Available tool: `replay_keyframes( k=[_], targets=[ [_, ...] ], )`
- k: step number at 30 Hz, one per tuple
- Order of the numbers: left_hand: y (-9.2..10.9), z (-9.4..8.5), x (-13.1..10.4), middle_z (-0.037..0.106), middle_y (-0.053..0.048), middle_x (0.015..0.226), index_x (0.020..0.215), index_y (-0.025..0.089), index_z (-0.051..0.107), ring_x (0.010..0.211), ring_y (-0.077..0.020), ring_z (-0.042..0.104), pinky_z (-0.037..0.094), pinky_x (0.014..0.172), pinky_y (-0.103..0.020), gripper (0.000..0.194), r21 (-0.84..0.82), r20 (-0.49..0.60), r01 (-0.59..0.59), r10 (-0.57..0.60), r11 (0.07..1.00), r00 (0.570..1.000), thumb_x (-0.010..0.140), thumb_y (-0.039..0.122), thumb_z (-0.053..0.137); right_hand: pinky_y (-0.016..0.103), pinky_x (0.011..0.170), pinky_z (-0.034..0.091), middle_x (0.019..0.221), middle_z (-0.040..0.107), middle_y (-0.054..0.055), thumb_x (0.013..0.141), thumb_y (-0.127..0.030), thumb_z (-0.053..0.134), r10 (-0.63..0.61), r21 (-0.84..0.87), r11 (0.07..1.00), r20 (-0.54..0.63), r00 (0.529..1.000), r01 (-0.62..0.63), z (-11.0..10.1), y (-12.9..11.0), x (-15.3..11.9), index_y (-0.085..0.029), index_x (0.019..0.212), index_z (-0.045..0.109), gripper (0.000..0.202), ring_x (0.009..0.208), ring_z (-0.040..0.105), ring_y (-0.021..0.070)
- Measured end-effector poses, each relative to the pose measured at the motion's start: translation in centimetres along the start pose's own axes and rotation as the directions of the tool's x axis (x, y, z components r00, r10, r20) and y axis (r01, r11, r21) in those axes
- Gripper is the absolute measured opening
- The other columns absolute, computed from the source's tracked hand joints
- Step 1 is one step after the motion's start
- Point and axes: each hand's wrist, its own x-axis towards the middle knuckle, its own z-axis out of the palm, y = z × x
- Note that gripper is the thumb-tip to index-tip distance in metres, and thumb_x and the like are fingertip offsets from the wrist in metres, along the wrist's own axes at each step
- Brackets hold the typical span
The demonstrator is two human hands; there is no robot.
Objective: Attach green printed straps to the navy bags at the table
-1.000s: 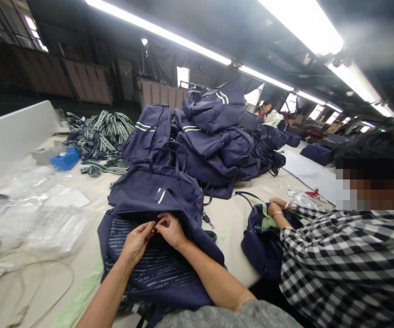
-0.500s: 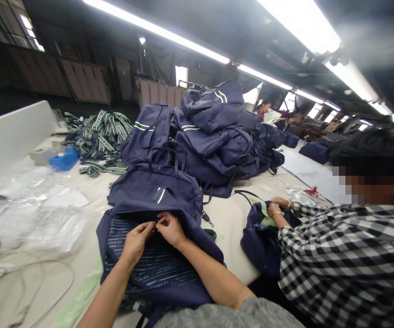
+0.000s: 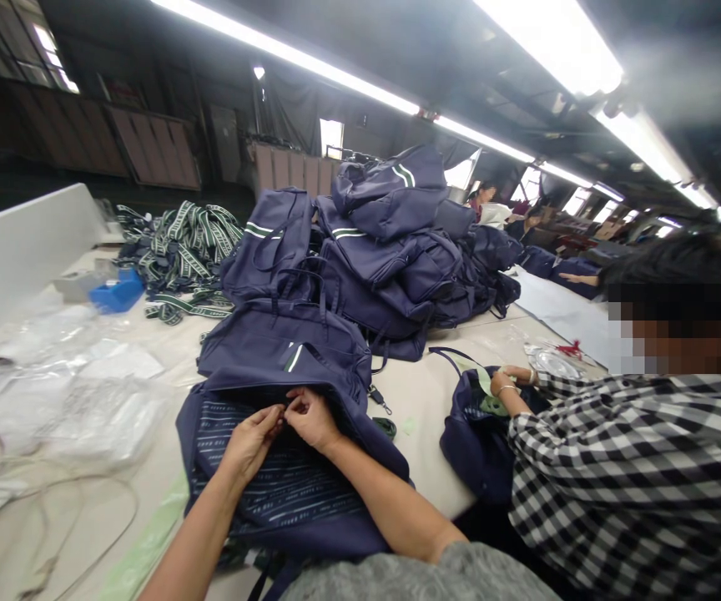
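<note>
A navy bag (image 3: 335, 542) lies open in front of me, its dark lining (image 3: 298, 492) printed with rows of white lettering. My left hand (image 3: 257, 436) is pinched at the bag's inner upper edge. Close beside it on the right, my right hand (image 3: 311, 420) is also pinched, fingertips nearly touching the left ones. Whatever sits between the fingers is too small and dark to name. Another navy bag (image 3: 329, 334) with a green and white stripe lies just beyond the open one.
Stacked navy bags (image 3: 385, 250) rise behind. Striped straps (image 3: 191, 242), a blue bin (image 3: 116, 292) and clear plastic bags (image 3: 103, 417) lie left. On the right, a person in a checked shirt (image 3: 636, 467) handles a bag (image 3: 476, 451). A metal clip (image 3: 380, 401) lies near my bag.
My hands have barely moved at the bag's inner edge. The neighbouring person's hands have shifted slightly on their bag, and another person's arm now shows at the far right.
</note>
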Motion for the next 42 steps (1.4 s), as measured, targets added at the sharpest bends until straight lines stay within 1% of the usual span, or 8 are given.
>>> replay_keyframes(
  k=[8,11,15,18,23,29,37,42],
  targets=[
    [0.2,0.3,-0.4,0.070,-0.006,0.072,0.071,0.010,0.073,0.063,-0.0094,0.061,0.052,0.061,-0.018,0.017,0.002,-0.016,-0.012,0.012,1.000,1.000,0.057,0.008,0.083,0.026,0.066,0.048,0.066,0.059,-0.004,0.068,-0.010,0.059,0.008,0.026,1.000,0.016,1.000,-0.008,0.0,-0.1,-0.1,-0.016,0.095,0.061,0.028,0.061,0.058,0.0129],
    [0.0,0.2,-0.3,0.070,-0.006,0.072,0.071,0.011,0.073,0.065,-0.0105,0.060,0.051,0.062,-0.019,0.029,0.067,-0.009,-0.054,0.055,0.996,0.998,0.049,0.019,0.089,0.025,0.065,0.047,0.065,0.059,-0.005,0.068,-0.010,0.059,0.011,0.016,1.000,0.007,1.000,-0.011,-0.1,-0.1,-0.2,-0.017,0.094,0.061,0.027,0.060,0.057,0.0124],
    [-0.3,-0.1,-0.2,0.070,-0.007,0.074,0.075,0.011,0.074,0.066,-0.0128,0.059,0.047,0.061,-0.022,0.049,0.252,0.001,-0.189,0.195,0.949,0.981,0.041,0.043,0.090,0.025,0.065,0.047,0.064,0.058,-0.006,0.068,-0.011,0.059,0.012,0.014,1.000,-0.008,1.000,-0.011,0.0,0.1,-0.2,-0.016,0.093,0.061,0.026,0.058,0.055,0.0113],
    [-0.5,0.0,-0.3,0.070,-0.006,0.071,0.075,0.011,0.074,0.065,-0.0126,0.057,0.045,0.061,-0.023,0.055,0.298,-0.011,-0.224,0.238,0.928,0.971,0.039,0.050,0.089,0.025,0.064,0.046,0.063,0.058,-0.006,0.068,-0.011,0.060,0.014,0.036,0.999,-0.013,1.000,-0.014,0.0,0.2,-0.2,-0.016,0.093,0.060,0.026,0.057,0.055,0.0111],
    [-0.2,0.3,-0.8,0.069,-0.005,0.070,0.075,0.012,0.074,0.063,-0.0106,0.055,0.044,0.059,-0.022,0.057,0.203,-0.005,-0.160,0.165,0.966,0.986,0.033,0.048,0.091,0.024,0.063,0.046,0.063,0.058,-0.006,0.067,-0.011,0.060,0.022,0.069,0.997,-0.017,1.000,-0.020,0.2,0.4,-0.2,-0.016,0.093,0.060,0.026,0.057,0.055,0.0113],
    [0.2,0.3,-1.2,0.073,-0.008,0.082,0.079,0.013,0.075,0.072,-0.0145,0.061,0.050,0.068,-0.025,0.059,0.203,0.022,-0.138,0.137,0.969,0.990,0.032,0.044,0.092,0.025,0.064,0.048,0.063,0.058,-0.006,0.067,-0.011,0.060,0.047,0.089,0.995,-0.029,0.998,-0.044,0.2,0.5,-0.1,-0.017,0.090,0.060,0.024,0.058,0.057,0.0120],
    [-0.2,0.0,-0.9,0.073,-0.009,0.088,0.083,0.012,0.074,0.077,-0.0164,0.064,0.051,0.076,-0.027,0.058,0.247,0.022,-0.174,0.174,0.953,0.985,0.036,0.042,0.090,0.026,0.064,0.048,0.062,0.058,-0.006,0.066,-0.012,0.061,0.051,0.140,0.989,-0.031,0.998,-0.047,0.1,0.6,-0.1,-0.017,0.089,0.060,0.023,0.056,0.057,0.0121],
    [-0.6,-0.7,-0.4,0.074,-0.013,0.096,0.090,0.011,0.073,0.085,-0.0218,0.067,0.052,0.083,-0.033,0.059,0.326,0.034,-0.219,0.220,0.920,0.975,0.044,0.045,0.085,0.026,0.064,0.048,0.062,0.058,-0.006,0.066,-0.013,0.063,0.062,0.182,0.982,-0.023,0.998,-0.057,0.2,0.9,-0.1,-0.018,0.087,0.060,0.022,0.056,0.056,0.0114]
  ],
)
